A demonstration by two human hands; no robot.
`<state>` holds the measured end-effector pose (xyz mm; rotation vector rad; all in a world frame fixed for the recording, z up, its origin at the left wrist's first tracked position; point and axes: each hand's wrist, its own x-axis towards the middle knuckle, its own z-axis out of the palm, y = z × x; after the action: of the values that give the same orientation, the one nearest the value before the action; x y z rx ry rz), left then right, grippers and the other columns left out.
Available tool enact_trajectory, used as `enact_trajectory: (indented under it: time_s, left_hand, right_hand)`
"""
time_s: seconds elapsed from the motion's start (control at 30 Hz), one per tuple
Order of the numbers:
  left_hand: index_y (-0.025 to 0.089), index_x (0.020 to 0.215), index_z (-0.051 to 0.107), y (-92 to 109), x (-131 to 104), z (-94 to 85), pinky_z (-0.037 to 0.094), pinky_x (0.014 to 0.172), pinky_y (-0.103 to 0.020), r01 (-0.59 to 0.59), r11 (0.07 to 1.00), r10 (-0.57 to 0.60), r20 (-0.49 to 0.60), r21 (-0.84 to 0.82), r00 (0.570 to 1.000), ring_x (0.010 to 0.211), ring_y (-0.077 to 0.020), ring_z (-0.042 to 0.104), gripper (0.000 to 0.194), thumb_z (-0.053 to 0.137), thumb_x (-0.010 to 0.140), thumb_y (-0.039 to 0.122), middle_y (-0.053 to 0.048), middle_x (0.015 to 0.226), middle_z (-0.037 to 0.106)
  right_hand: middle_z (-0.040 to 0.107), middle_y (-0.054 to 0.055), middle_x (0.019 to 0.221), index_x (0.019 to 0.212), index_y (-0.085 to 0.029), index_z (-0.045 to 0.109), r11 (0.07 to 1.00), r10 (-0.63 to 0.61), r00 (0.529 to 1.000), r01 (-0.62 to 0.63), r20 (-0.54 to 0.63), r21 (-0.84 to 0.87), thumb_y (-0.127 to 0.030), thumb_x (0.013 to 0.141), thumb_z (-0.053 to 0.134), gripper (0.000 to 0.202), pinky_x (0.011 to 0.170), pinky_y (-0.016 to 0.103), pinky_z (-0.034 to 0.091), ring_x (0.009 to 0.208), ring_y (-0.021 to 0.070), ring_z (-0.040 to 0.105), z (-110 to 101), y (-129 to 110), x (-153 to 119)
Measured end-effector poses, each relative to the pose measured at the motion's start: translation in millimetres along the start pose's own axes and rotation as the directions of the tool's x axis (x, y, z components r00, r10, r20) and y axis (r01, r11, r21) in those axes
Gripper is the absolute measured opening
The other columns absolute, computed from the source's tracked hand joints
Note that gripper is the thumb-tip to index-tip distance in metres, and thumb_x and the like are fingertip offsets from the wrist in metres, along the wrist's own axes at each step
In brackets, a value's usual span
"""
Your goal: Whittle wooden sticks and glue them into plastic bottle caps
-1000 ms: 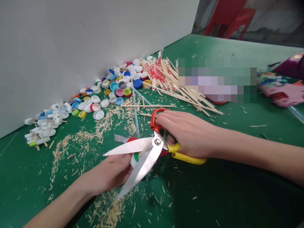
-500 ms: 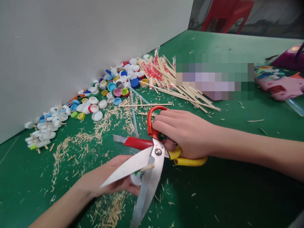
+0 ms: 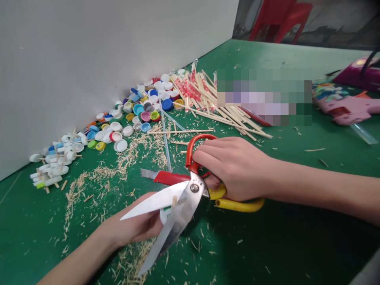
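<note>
1. In the head view, a pair of scissors [image 3: 180, 223] is held by the right hand [image 3: 230, 168], whose fingers are wrapped through the red and yellow handles; the blades are spread wide above the near middle of the desk [image 3: 267, 241].
2. A white and green bottle cap [image 3: 163, 216] is gripped by the left hand [image 3: 139, 230], just left of the scissors; its fingers are partly hidden by the upper blade.
3. A short wooden stick [image 3: 174, 200] is seen between the blades and appears to be set in the cap; it has not been cut through there.
4. A red cutter [image 3: 170, 178] is laid just beyond the blades, and wood shavings [image 3: 75, 186] are scattered across the left and near parts.
5. As judged from the layout, a group of caps with sticks [image 3: 60, 170] at the far left has already been fitted.
6. Left over are many loose caps [image 3: 116, 126] piled along the wall [image 3: 89, 51], and whole chopsticks [image 3: 231, 118], some wrapped, on the far side.
</note>
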<state>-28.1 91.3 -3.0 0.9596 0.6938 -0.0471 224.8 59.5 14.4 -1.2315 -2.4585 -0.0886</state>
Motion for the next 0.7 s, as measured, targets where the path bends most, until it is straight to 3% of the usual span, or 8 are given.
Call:
enact_trajectory:
  time_s: [0.1, 0.23, 0.33, 0.47, 0.57, 0.7]
  left_hand:
    - [0.016, 0.080, 0.051, -2.0, 0.9, -0.4, 0.016, 0.046, -0.022, 0.019, 0.996, -0.021, -0.027, -0.086, 0.999, 0.051, -0.0045, 0.022, 0.037, 0.056, 0.082, 0.053, 0.004, 0.059, 0.030]
    - [0.014, 0.081, 0.056, 2.6, 3.8, 2.5, 0.025, 0.049, -0.020, -0.020, 0.986, 0.007, -0.083, -0.165, 0.997, 0.055, -0.0045, 0.030, 0.033, 0.066, 0.078, 0.046, 0.000, 0.068, 0.042]
    - [0.014, 0.083, 0.059, 11.9, 4.2, 6.0, 0.031, 0.052, -0.019, -0.062, 0.975, 0.035, -0.126, -0.214, 0.991, 0.057, -0.0049, 0.035, 0.032, 0.068, 0.076, 0.044, 0.000, 0.069, 0.046]
    - [0.013, 0.076, 0.059, 22.7, 2.8, 5.0, 0.036, 0.056, -0.019, -0.197, 0.956, 0.174, -0.121, -0.216, 0.977, 0.058, -0.0059, 0.037, 0.028, 0.061, 0.084, 0.040, 0.000, 0.065, 0.043]
    - [0.012, 0.084, 0.060, 26.3, 4.1, 0.6, 0.035, 0.054, -0.019, -0.330, 0.911, 0.262, -0.272, -0.248, 0.926, 0.058, -0.0060, 0.032, 0.025, 0.057, 0.087, 0.037, 0.002, 0.066, 0.037]
    - [0.012, 0.092, 0.060, 28.3, 8.9, -2.1, 0.034, 0.053, -0.018, -0.489, 0.863, 0.361, -0.527, -0.123, 0.770, 0.060, -0.0068, 0.029, 0.029, 0.054, 0.090, 0.040, 0.002, 0.069, 0.033]
  right_hand:
    - [0.048, 0.002, 0.067, 0.079, -0.018, 0.050, 1.000, 0.007, 1.000, -0.007, -0.005, -0.007, -0.018, 0.079, 0.040, 0.010, 0.057, 0.029, 0.026, 0.060, 0.0141, 0.035, 1.5, 0.7, 1.1]
    - [0.051, 0.003, 0.070, 0.079, -0.018, 0.050, 0.998, -0.003, 0.999, 0.000, -0.049, -0.061, -0.019, 0.079, 0.042, 0.009, 0.061, 0.029, 0.030, 0.065, 0.0152, 0.040, 2.5, 2.4, 3.1]
    - [0.055, 0.004, 0.075, 0.084, -0.018, 0.053, 0.994, 0.070, 0.996, -0.075, -0.061, -0.085, -0.024, 0.079, 0.047, 0.010, 0.065, 0.029, 0.033, 0.068, 0.0163, 0.046, 0.8, 1.9, 4.1]
    - [0.062, 0.006, 0.089, 0.095, -0.018, 0.055, 0.974, 0.227, 0.974, -0.227, 0.018, -0.020, -0.041, 0.074, 0.061, 0.031, 0.069, 0.031, 0.038, 0.079, 0.0202, 0.055, -3.6, 0.0, 6.0]
    - [0.063, 0.007, 0.090, 0.097, -0.017, 0.055, 0.928, 0.371, 0.927, -0.373, 0.046, 0.026, -0.050, 0.075, 0.061, 0.041, 0.063, 0.030, 0.040, 0.075, 0.0204, 0.057, -7.5, 3.1, 8.1]
    - [0.060, 0.008, 0.082, 0.108, -0.014, 0.053, 0.806, 0.590, 0.807, -0.588, -0.018, 0.069, -0.060, 0.079, 0.053, 0.055, 0.051, 0.029, 0.038, 0.063, 0.0178, 0.054, -11.6, 18.2, 9.1]
